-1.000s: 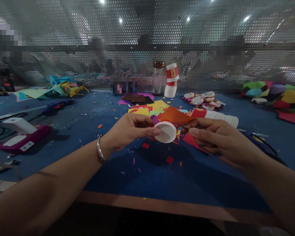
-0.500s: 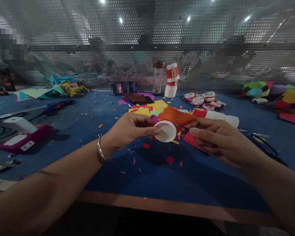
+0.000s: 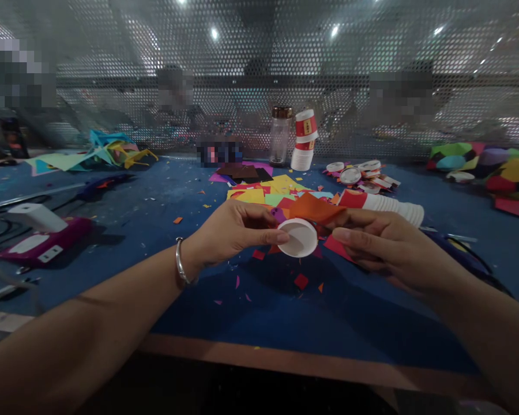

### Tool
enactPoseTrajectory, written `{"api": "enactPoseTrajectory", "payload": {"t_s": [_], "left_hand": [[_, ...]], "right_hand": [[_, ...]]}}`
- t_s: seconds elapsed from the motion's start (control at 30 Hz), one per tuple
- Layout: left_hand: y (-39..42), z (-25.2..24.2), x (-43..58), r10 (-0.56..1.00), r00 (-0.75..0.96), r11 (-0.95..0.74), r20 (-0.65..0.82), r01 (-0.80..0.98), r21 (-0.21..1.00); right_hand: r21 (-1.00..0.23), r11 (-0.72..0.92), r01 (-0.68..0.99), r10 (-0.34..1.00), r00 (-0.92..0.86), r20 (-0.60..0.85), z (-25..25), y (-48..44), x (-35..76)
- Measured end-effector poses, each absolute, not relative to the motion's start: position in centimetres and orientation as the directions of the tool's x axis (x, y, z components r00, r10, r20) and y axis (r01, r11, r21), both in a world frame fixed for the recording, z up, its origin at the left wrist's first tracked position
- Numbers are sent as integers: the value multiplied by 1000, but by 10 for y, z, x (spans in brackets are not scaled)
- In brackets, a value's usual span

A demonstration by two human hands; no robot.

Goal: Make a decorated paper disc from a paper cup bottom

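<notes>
A small round white paper piece with a raised rim (image 3: 298, 237) is pinched between the thumb and fingers of my left hand (image 3: 237, 231). Orange paper (image 3: 313, 208) rises behind the white piece and reaches the fingertips of my right hand (image 3: 372, 239). The right fingers are closed; something thin and dark seems to be between them, but it is too small to name. Under and behind the hands lie yellow and red paper pieces (image 3: 285, 184). Red scraps (image 3: 301, 281) are on the blue table in front.
Stacked cups (image 3: 305, 138) stand beside a glass bottle (image 3: 280, 138) at the back. More cups (image 3: 393, 208) lie behind my right hand. A purple power strip (image 3: 47, 242) is at the left, and folded coloured paper (image 3: 108, 151) lies behind it. The table's front edge (image 3: 285, 357) is near.
My left hand and the white round piece have shifted slightly right and down in view. The gap to my right hand looks smaller, and the dark thin item shows less.
</notes>
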State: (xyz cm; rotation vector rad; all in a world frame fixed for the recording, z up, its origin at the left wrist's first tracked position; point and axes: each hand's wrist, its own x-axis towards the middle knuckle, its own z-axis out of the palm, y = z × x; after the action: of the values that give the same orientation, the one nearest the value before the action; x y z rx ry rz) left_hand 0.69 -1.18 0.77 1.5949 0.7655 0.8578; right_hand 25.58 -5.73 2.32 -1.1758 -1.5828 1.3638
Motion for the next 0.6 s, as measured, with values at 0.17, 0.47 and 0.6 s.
{"api": "enactPoseTrajectory", "payload": {"t_s": [0.17, 0.47, 0.6], "left_hand": [[-11, 7, 7, 838, 530, -189, 134, 52, 981], [-11, 8, 5, 839, 529, -203, 129, 84, 976], [-12, 9, 5, 826, 545, -237, 146, 102, 966]], "right_hand": [[-975, 16, 221, 946, -318, -56, 22, -57, 259], [-972, 29, 234, 943, -329, -51, 23, -58, 258], [-968, 43, 246, 935, -351, -48, 22, -57, 258]]}}
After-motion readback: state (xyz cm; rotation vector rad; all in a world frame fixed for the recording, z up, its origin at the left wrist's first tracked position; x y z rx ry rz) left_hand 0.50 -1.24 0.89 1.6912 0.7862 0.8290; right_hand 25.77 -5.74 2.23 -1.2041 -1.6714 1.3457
